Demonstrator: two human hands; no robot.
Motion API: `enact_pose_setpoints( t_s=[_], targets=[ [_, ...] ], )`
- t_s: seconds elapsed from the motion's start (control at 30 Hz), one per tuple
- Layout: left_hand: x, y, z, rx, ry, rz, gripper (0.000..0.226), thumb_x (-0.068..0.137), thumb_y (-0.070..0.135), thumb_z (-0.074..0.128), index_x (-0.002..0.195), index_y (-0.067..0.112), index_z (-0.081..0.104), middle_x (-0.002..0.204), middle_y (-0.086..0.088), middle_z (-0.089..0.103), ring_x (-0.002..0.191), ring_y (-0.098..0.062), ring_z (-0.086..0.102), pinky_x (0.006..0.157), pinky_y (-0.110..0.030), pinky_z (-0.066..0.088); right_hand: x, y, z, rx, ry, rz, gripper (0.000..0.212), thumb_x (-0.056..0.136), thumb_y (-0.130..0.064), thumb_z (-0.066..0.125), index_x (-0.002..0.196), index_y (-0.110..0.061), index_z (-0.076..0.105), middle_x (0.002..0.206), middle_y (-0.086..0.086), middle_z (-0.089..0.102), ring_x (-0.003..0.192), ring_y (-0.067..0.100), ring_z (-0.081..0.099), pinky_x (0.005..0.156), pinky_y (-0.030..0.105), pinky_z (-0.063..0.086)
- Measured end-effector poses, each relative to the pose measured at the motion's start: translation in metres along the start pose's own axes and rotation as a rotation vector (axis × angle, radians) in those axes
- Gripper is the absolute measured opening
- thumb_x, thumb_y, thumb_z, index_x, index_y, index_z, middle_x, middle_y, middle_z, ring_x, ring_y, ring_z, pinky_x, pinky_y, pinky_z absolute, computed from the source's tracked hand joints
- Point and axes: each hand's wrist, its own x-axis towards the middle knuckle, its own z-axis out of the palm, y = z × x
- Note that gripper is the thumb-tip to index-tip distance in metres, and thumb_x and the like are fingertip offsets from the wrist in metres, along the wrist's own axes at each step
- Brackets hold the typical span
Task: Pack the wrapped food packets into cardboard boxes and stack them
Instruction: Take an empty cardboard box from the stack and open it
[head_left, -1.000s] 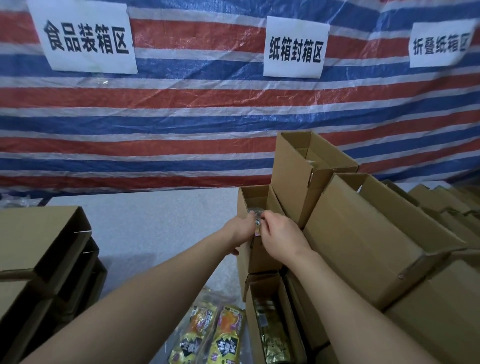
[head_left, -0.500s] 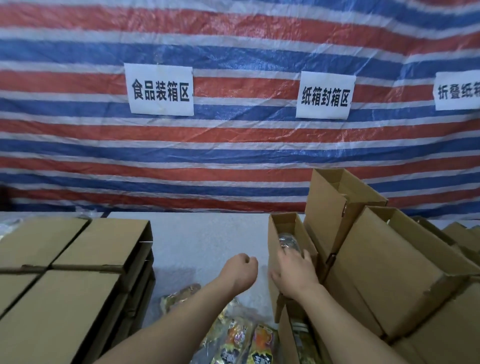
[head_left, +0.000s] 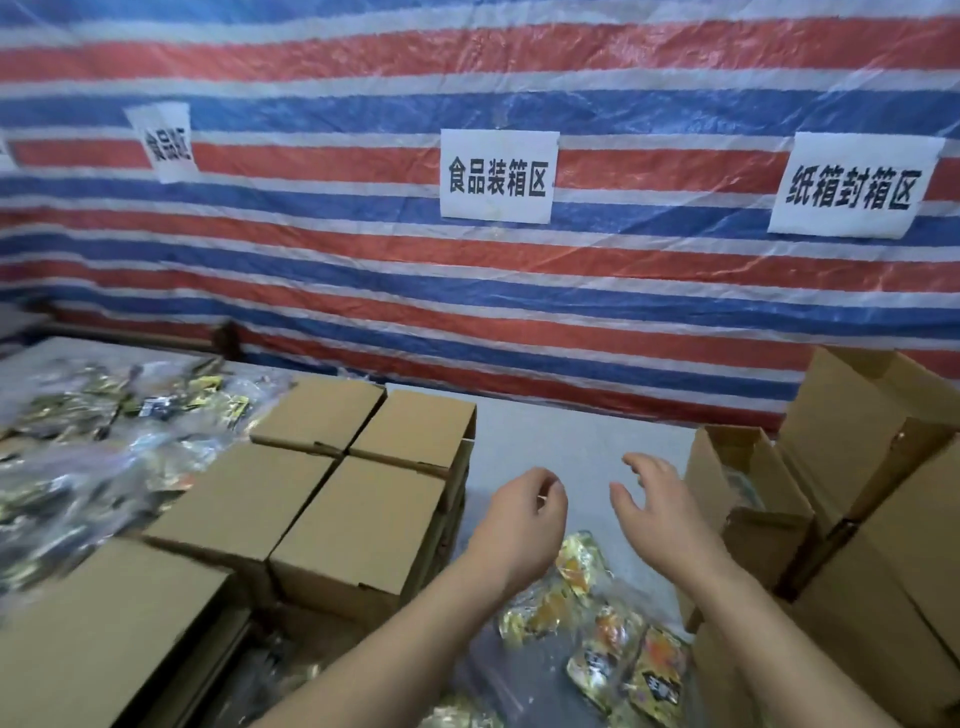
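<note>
Wrapped food packets (head_left: 618, 644) are seen loose on the worktop (head_left: 566, 447) just below and between the hands, with a far bigger pile of packets (head_left: 104, 447) heaped at the far left. Closed cardboard boxes (head_left: 363, 493) are stacked left of centre, several layers showing (exact count cannot be told). Open boxes (head_left: 737, 483) are leaned together at the right; something is glimpsed inside the nearest one, contents unclear.

Left hand (head_left: 519, 525) is held over the worktop, fingers loosely curled, nothing gripped. Right hand (head_left: 660, 509) is held beside the open boxes, fingers spread apart, nothing gripped.

Progress is judged as partial: a fair stack is packed and closed, but many packets are left unboxed and the right-hand boxes are not yet closed or stacked. Next packet pickup is likely due.
</note>
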Motion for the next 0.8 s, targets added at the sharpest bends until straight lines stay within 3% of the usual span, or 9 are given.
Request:
enact_pose_setpoints(
  t_s=[0.1,0.17,0.3,0.4,0.5,0.6,0.7,0.8],
  targets=[
    [-0.059,-0.039,-0.019,-0.038,0.057,0.013,0.02,0.1,0.041,0.041,0.1,0.036,0.061,0.096,0.018,0.066,0.09,0.005,0.059,0.076,-0.017,0.046,-0.066,-0.016,0.036,0.113,-0.039,-0.031,0.042,0.099,-0.04,0.051,0.137,-0.025,0.051,0.132,-0.01,0.054,0.119,0.009,0.052,0.098,0.03,0.043],
    [-0.096,-0.072,-0.015,-0.04,0.075,-0.066,0.02,0.1,0.04,0.042,0.096,0.033,0.06,0.089,0.015,0.065,0.085,0.005,0.058,0.07,-0.017,0.043,-0.109,-0.021,0.067,0.104,-0.118,-0.024,0.037,0.098,-0.034,0.054,0.133,-0.022,0.056,0.127,-0.008,0.057,0.118,0.012,0.055,0.097,0.03,0.044],
    [-0.153,-0.129,0.003,0.027,0.02,-0.156,0.023,0.101,0.037,0.043,0.103,0.028,0.064,0.092,0.015,0.063,0.084,0.002,0.056,0.074,-0.019,0.045,-0.17,-0.028,0.116,0.066,-0.35,-0.01,0.04,0.099,-0.035,0.053,0.137,-0.021,0.051,0.129,-0.005,0.056,0.121,0.013,0.054,0.094,0.027,0.043],
    [-0.176,-0.155,0.007,0.048,0.012,-0.165,0.021,0.1,0.035,0.044,0.105,0.029,0.064,0.093,0.017,0.058,0.088,-0.003,0.055,0.079,-0.023,0.046,-0.19,-0.036,0.128,0.083,-0.404,-0.006,0.041,0.1,-0.038,0.05,0.138,-0.021,0.051,0.13,-0.007,0.055,0.122,0.011,0.052,0.098,0.025,0.042],
    [-0.191,-0.171,0.005,0.08,0.007,-0.209,0.027,0.102,0.035,0.044,0.118,0.025,0.063,0.11,0.013,0.063,0.101,-0.004,0.058,0.092,-0.026,0.049,-0.204,-0.043,0.129,0.096,-0.415,0.011,0.041,0.101,-0.039,0.047,0.138,-0.022,0.051,0.13,-0.009,0.054,0.121,0.008,0.05,0.1,0.025,0.042],
    [-0.192,-0.174,-0.006,0.166,0.093,-0.175,0.036,0.101,0.035,0.045,0.134,0.023,0.054,0.131,0.011,0.055,0.121,-0.005,0.05,0.104,-0.018,0.036,-0.214,-0.048,0.124,0.114,-0.4,0.02,0.039,0.101,-0.037,0.048,0.137,-0.023,0.052,0.126,-0.013,0.053,0.118,0.005,0.05,0.099,0.025,0.042],
    [-0.154,-0.167,-0.032,0.402,0.262,-0.069,0.056,0.098,0.047,0.045,0.146,0.02,0.041,0.152,0.001,0.039,0.143,-0.017,0.031,0.118,-0.03,0.019,-0.222,-0.054,0.116,0.123,-0.361,0.021,0.036,0.101,-0.036,0.049,0.135,-0.023,0.053,0.118,-0.018,0.05,0.112,0.0,0.048,0.093,0.019,0.039],
    [-0.096,-0.16,-0.052,0.64,0.21,-0.079,0.081,0.093,0.066,0.037,0.156,0.019,0.016,0.164,-0.008,0.014,0.152,-0.026,0.009,0.121,-0.042,0.002,-0.228,-0.061,0.11,0.135,-0.327,0.041,0.038,0.101,-0.035,0.05,0.137,-0.024,0.051,0.118,-0.021,0.048,0.112,-0.002,0.047,0.093,0.018,0.038]
  ],
)
